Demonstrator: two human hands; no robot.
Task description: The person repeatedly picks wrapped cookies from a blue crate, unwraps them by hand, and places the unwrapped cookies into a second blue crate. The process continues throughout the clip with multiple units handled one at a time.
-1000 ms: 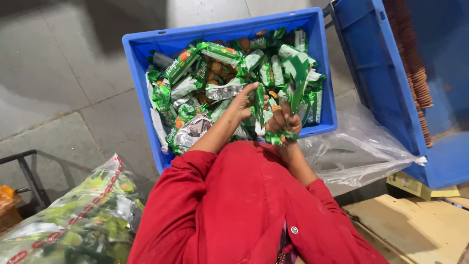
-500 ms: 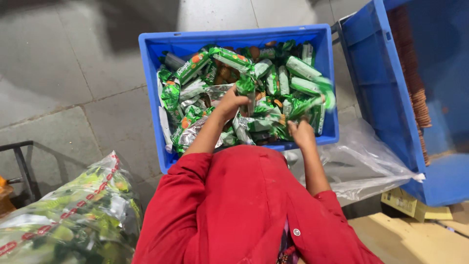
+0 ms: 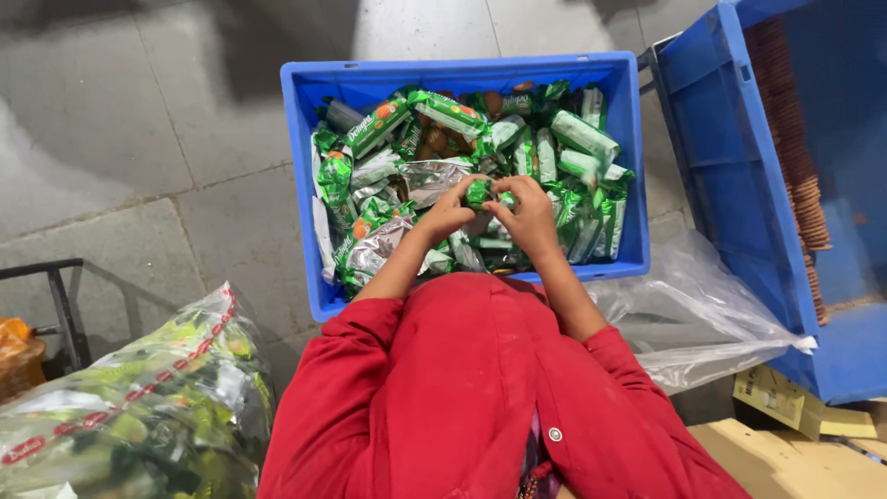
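Note:
A blue plastic crate (image 3: 305, 185) on the floor holds several green and silver biscuit packets (image 3: 448, 111). Both my hands meet over the crate's middle. My left hand (image 3: 445, 214) and my right hand (image 3: 528, 214) together grip one green packet (image 3: 479, 193) end-on, fingers closed around it. Red sleeves (image 3: 443, 388) cover my arms up to the forearms and hide the crate's near wall.
A second blue crate (image 3: 739, 185) with rows of round biscuits (image 3: 795, 157) stands tilted at the right. Clear plastic sheet (image 3: 702, 314) lies beside it. A clear bag of green packets (image 3: 139, 407) sits lower left; a black metal frame (image 3: 65, 305) and cardboard (image 3: 795, 453) are nearby.
My hands were apart among the packets, the right one lower at the crate's near edge. They have come together over the middle and now hold one green packet between them.

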